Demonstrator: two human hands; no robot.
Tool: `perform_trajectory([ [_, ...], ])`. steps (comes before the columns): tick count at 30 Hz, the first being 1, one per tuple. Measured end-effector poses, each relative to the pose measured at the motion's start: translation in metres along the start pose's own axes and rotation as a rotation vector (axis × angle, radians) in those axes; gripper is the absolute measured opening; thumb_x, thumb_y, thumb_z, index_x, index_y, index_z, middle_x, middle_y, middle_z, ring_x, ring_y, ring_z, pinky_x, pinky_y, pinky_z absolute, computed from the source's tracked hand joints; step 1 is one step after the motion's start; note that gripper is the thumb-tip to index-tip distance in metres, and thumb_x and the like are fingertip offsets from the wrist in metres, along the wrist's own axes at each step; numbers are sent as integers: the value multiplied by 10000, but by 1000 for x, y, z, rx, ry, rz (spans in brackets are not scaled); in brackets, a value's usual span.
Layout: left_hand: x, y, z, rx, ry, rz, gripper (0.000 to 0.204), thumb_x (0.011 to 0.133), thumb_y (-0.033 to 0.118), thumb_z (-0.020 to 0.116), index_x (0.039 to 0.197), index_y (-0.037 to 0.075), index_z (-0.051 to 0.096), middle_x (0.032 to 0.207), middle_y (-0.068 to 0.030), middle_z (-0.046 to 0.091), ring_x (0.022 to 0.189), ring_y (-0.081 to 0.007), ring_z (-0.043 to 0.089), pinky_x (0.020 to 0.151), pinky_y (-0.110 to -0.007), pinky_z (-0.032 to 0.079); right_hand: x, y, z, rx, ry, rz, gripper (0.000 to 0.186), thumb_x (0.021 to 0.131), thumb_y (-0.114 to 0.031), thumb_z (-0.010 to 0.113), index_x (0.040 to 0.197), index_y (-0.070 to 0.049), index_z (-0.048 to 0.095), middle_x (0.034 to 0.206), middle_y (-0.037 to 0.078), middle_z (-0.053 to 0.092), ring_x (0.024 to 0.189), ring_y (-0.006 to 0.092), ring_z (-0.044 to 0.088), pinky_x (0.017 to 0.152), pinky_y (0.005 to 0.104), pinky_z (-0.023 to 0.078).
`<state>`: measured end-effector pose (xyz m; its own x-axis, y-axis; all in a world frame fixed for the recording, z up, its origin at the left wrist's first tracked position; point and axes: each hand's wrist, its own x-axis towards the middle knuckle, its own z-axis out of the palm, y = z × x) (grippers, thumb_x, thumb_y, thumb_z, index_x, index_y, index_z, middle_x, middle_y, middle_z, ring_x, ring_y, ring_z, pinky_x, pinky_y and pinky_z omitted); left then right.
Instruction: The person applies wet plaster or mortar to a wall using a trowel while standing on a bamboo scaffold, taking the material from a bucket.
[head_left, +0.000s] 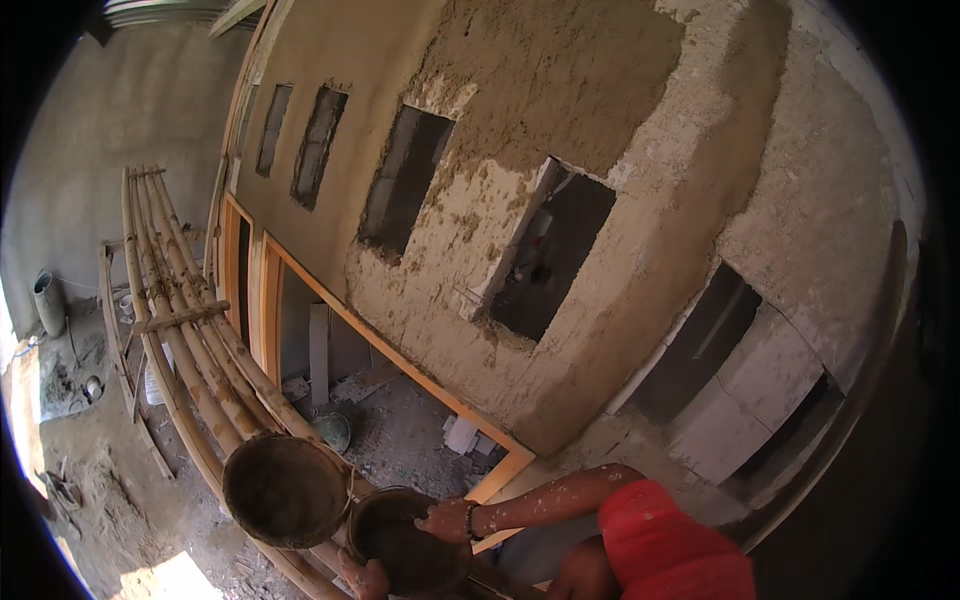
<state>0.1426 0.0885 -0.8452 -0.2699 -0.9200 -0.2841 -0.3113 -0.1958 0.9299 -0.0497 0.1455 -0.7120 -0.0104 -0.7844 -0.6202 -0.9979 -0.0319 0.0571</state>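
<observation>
Two round dark buckets stand side by side on a bamboo pole platform (190, 345). The left bucket (287, 490) has a mud-caked rim and a grey-brown wet-looking mix inside. My right hand (447, 520), with a dark bracelet at the wrist and a red sleeve further up the arm, reaches over the right bucket (410, 560). Its fingers stretch left above a similar mix. My left hand (364, 578) grips this bucket's near left rim, partly cut off by the lower edge. No tool shows in either hand.
A half-plastered wall (560, 90) with several rectangular openings rises ahead and to the right. Below it runs an orange door frame (375, 345). Rubble and another bucket (333, 430) lie on the floor beneath the platform. A grey cylinder (50, 303) stands far left.
</observation>
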Motion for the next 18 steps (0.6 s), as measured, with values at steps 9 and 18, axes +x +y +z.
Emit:
perform_trajectory([
  [9, -9, 11, -3, 29, 77, 1, 631, 699, 87, 557, 1299, -53, 421, 1201, -297, 524, 1137, -429, 485, 989, -461, 374, -13, -17, 29, 141, -170, -244, 325, 779, -182, 563, 1083, -67, 566, 837, 215, 650, 837, 409, 651, 733, 520, 517],
  [18, -21, 58, -33, -65, -84, -111, 575, 739, 104, 548, 1292, -12, 442, 1203, -278, 536, 1112, -410, 517, 978, -472, 390, -45, -10, -41, 477, -67, -142, 368, 763, -261, 572, 1078, -77, 621, 986, 198, 667, 875, 380, 643, 794, 472, 506],
])
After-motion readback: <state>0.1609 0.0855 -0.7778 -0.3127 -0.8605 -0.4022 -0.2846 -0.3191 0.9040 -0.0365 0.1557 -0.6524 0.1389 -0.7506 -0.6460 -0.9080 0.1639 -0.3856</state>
